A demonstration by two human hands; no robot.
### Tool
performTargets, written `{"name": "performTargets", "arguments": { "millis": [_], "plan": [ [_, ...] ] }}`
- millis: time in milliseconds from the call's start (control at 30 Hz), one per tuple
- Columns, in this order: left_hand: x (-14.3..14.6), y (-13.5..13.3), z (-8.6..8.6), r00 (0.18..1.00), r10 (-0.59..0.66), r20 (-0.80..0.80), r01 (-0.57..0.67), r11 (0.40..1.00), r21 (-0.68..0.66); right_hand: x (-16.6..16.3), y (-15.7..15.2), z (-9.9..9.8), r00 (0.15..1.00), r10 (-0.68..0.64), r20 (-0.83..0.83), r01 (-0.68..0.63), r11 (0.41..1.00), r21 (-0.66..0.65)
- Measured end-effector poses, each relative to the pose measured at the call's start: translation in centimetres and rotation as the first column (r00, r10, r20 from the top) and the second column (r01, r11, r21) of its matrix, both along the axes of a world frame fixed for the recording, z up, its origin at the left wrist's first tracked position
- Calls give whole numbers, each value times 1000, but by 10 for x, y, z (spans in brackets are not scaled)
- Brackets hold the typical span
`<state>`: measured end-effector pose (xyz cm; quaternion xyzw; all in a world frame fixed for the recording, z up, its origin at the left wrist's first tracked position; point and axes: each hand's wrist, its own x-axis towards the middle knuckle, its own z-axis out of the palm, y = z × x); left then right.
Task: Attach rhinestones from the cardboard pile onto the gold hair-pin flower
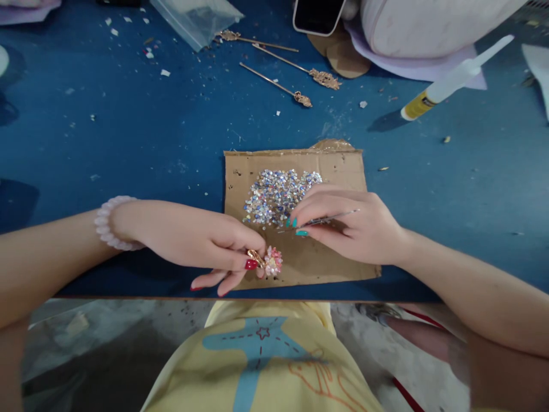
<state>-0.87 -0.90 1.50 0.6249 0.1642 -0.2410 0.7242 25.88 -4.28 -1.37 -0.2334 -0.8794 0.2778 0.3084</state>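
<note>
My left hand (201,240), with red nails and a pale bead bracelet, pinches a gold hairpin head covered in pink rhinestones (271,260) just above the near edge of a cardboard sheet (343,171). My right hand (347,220), with teal nails, grips a thin metal tool (338,216) whose tip points left toward a pile of small shiny rhinestones (277,194) heaped on the cardboard. The two hands are close together, a few centimetres apart.
The cardboard lies on a blue table (107,143) strewn with small scraps. Three gold hairpin sticks (295,71) lie at the back centre, beside a clear plastic bag (197,20). A glue tube (454,77) lies back right; a phone (317,14) and white bag (429,26) sit behind.
</note>
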Motion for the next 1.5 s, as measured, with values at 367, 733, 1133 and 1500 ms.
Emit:
{"name": "performTargets", "arguments": {
  "millis": [367, 733, 1133, 1500],
  "plan": [
    [2, 0, 2, 1000, -3, 4, 3, 1000, -10, 0, 1, 0, 1000, 2, 27, -2, 1000, 3],
    [1, 1, 1, 1000, -16, 1, 16, 1000, -20, -1, 2, -1, 1000, 20, 15, -20, 1000, 0],
    [-1, 1, -1, 1000, -10, -24, 9, 999, -35, 2, 3, -2, 998, 52, 19, -52, 999, 7],
    [0, 2, -1, 1000, -17, -11, 16, 999, -31, 1, 4, -2, 998, 57, 18, -57, 998, 22]
  ]
}}
